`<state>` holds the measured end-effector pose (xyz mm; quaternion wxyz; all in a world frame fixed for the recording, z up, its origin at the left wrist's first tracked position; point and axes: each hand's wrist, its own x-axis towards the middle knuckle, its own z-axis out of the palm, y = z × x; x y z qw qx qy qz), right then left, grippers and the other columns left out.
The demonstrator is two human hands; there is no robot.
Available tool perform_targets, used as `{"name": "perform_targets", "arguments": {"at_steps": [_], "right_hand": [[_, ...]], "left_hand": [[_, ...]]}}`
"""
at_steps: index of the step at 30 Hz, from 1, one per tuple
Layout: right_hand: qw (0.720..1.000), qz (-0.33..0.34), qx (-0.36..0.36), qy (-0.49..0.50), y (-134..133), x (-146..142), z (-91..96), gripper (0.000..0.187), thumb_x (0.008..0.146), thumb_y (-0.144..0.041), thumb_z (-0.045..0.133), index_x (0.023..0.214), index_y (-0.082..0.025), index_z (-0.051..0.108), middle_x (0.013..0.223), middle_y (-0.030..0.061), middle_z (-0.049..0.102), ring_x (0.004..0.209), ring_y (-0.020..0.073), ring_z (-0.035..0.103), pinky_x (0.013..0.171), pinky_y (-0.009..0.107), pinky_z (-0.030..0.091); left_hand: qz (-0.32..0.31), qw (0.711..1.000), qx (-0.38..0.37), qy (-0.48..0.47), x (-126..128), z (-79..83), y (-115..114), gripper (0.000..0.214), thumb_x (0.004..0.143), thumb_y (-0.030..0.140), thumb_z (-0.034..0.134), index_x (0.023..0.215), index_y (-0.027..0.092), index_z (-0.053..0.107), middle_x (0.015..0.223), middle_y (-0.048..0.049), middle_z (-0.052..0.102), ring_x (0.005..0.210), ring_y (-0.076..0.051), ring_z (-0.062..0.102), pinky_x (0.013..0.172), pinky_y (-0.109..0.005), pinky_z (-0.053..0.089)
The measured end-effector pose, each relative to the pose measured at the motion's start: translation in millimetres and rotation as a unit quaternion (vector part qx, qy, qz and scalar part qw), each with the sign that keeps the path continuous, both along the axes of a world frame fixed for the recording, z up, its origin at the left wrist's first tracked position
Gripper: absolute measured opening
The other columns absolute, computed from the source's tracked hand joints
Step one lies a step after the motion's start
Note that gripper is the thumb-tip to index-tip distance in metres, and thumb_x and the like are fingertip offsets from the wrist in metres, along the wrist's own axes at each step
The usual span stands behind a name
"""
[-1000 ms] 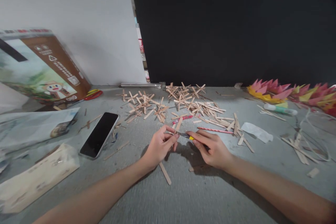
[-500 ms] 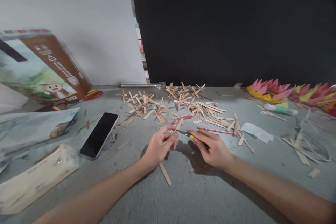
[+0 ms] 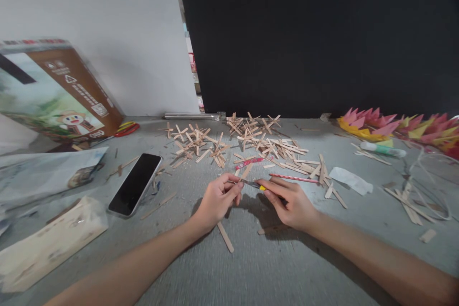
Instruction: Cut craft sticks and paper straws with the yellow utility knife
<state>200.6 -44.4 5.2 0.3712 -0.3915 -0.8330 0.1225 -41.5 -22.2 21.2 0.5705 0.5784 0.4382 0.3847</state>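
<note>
My left hand (image 3: 221,196) pinches a small wooden craft stick (image 3: 245,170) whose free end points up and to the right. In my right hand (image 3: 292,201) is a craft knife (image 3: 262,188) with a yellow part near its blade. The blade reaches left to the stick at my left fingertips; whether it cuts in cannot be made out. A loose craft stick (image 3: 225,237) lies below my left hand, and another (image 3: 271,229) is partly under my right hand. Beyond both hands are several crossed sticks (image 3: 193,143) and a pile of loose sticks (image 3: 281,147).
A phone (image 3: 135,185) and plastic packets (image 3: 53,244) lie on the left, with a printed bag (image 3: 60,91) and red-yellow scissors (image 3: 127,129) behind. To the right are a striped pencil (image 3: 294,178), a tissue (image 3: 351,180), a glue stick (image 3: 383,148) and pink-yellow paper petals (image 3: 369,124).
The stick in my left hand has tipped slightly lower and to the right. The knife blade has shifted a little with it; both hands stay nearly in place.
</note>
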Motion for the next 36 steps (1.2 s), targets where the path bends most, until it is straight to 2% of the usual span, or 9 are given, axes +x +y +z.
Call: {"name": "perform_targets", "arguments": {"at_steps": [8, 12, 18, 21, 23, 29, 36], "right_hand": [[1.000, -0.011, -0.004, -0.005, 0, 0, 2.7, 0.033, 0.107, -0.027, 0.048, 0.131, -0.020, 0.069, 0.076, 0.0032, 0.061, 0.067, 0.0177, 0.060, 0.077, 0.033, 0.058], [1.000, -0.015, -0.001, -0.022, 0, 1, 3.1, 0.032, 0.108, -0.027, 0.047, 0.128, -0.019, 0.070, 0.075, 0.0033, 0.060, 0.067, 0.0178, 0.059, 0.067, 0.031, 0.053], [0.998, -0.037, -0.005, -0.058, 1, -1, 3.6, 0.032, 0.107, -0.027, 0.046, 0.125, -0.019, 0.072, 0.078, 0.0045, 0.065, 0.069, 0.0189, 0.063, 0.063, 0.030, 0.050], [0.994, -0.067, -0.012, -0.086, 3, 0, 0.6, 0.030, 0.106, -0.029, 0.049, 0.123, -0.023, 0.073, 0.081, 0.0051, 0.070, 0.074, 0.0209, 0.069, 0.065, 0.031, 0.053], [0.994, -0.083, -0.002, -0.077, 4, 2, -2.6, 0.031, 0.106, -0.029, 0.048, 0.125, -0.024, 0.073, 0.091, 0.0074, 0.075, 0.082, 0.0222, 0.073, 0.071, 0.032, 0.056], [0.995, -0.083, 0.011, -0.057, 3, 4, -7.1, 0.031, 0.106, -0.028, 0.049, 0.127, -0.025, 0.071, 0.102, 0.0097, 0.077, 0.093, 0.0249, 0.075, 0.079, 0.035, 0.061], [0.999, -0.039, 0.005, -0.025, 1, 2, -4.3, 0.032, 0.106, -0.026, 0.050, 0.133, -0.024, 0.067, 0.094, 0.0080, 0.074, 0.083, 0.0221, 0.072, 0.084, 0.038, 0.061]], "left_hand": [[-0.001, 0.999, 0.020, 0.027, -1, 1.1, -1, 0.035, 0.092, 0.051, 0.065, 0.094, 0.016, 0.062, 0.059, 0.0032, 0.061, 0.052, -0.011, 0.050, 0.053, -0.022, 0.037], [0.008, 0.999, 0.038, 0.035, -1, -1.1, -1, 0.034, 0.092, 0.050, 0.064, 0.091, 0.016, 0.062, 0.059, 0.0030, 0.060, 0.053, -0.011, 0.050, 0.053, -0.022, 0.037], [0.011, 0.998, 0.054, 0.033, -1, -3.3, -1, 0.033, 0.093, 0.049, 0.063, 0.086, 0.017, 0.059, 0.059, 0.0033, 0.059, 0.049, -0.009, 0.045, 0.050, -0.022, 0.033], [0.003, 0.998, 0.064, 0.018, -1, -3.3, -3, 0.032, 0.093, 0.048, 0.064, 0.085, 0.018, 0.058, 0.061, 0.0030, 0.059, 0.049, -0.008, 0.043, 0.048, -0.021, 0.031], [0.001, 0.998, 0.059, 0.008, -1, -3.0, -4, 0.033, 0.093, 0.049, 0.064, 0.085, 0.017, 0.058, 0.062, 0.0026, 0.059, 0.048, -0.007, 0.041, 0.047, -0.021, 0.030], [0.017, 0.999, 0.028, -0.017, 0, -2.4, 0, 0.038, 0.093, 0.054, 0.066, 0.086, 0.017, 0.057, 0.059, 0.0039, 0.056, 0.048, -0.007, 0.041, 0.047, -0.020, 0.030], [0.012, 0.999, -0.008, -0.033, 0, -5.9, 2, 0.041, 0.093, 0.058, 0.065, 0.092, 0.017, 0.058, 0.058, 0.0050, 0.057, 0.044, -0.006, 0.036, 0.044, -0.019, 0.026]]}}
